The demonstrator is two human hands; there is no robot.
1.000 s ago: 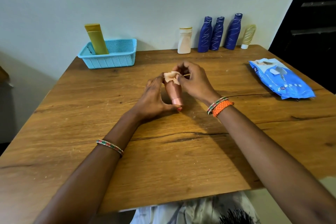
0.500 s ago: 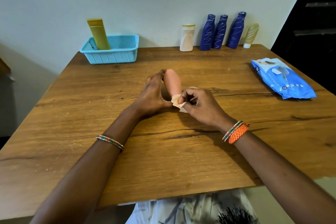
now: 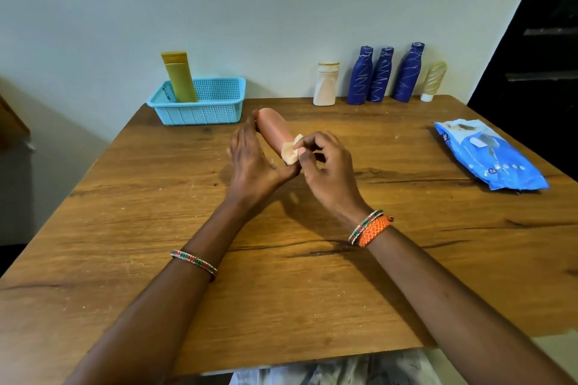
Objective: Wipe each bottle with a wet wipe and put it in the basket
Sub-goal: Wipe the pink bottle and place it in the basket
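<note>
- As the right hand (image 3: 325, 166) drags its pinched wet wipe (image 3: 290, 151) back down, the pink bottle (image 3: 275, 131) tilts basketward.
- Left hand (image 3: 250, 162) fingers clasp it; wiping nearly done.

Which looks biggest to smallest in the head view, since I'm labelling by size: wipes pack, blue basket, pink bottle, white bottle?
1. Wipes pack
2. Blue basket, close behind; the pack lies nearer the camera, so the true order is unsure
3. Pink bottle, partly hidden by hands
4. White bottle
</note>
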